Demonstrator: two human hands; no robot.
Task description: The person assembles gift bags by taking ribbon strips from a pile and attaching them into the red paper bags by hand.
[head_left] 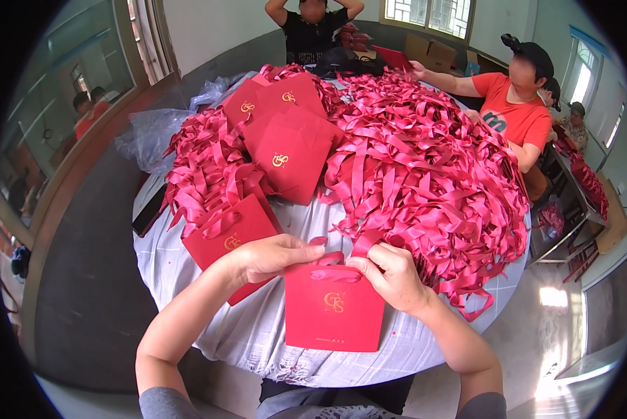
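A red paper gift bag (333,327) with a gold emblem hangs upright before me at the table's near edge. My left hand (277,255) pinches pink ribbon at the bag's upper left corner. At its upper right corner, my right hand (395,274) is closed on a pink ribbon (366,241) and the bag's rim. A ribbon handle (334,274) loops across the bag's front. Just left of it, partly behind my left forearm, leans another red bag (223,230) with its own ribbon handle. My fingertips hide how the ribbon meets the rim.
A large heap of pink ribbons (432,167) covers the right of the round table (240,342). Several flat red bags (292,150) lie at centre left, beside another ribbon pile (205,164) and clear plastic (149,136). A person in orange (512,108) works across the table at right.
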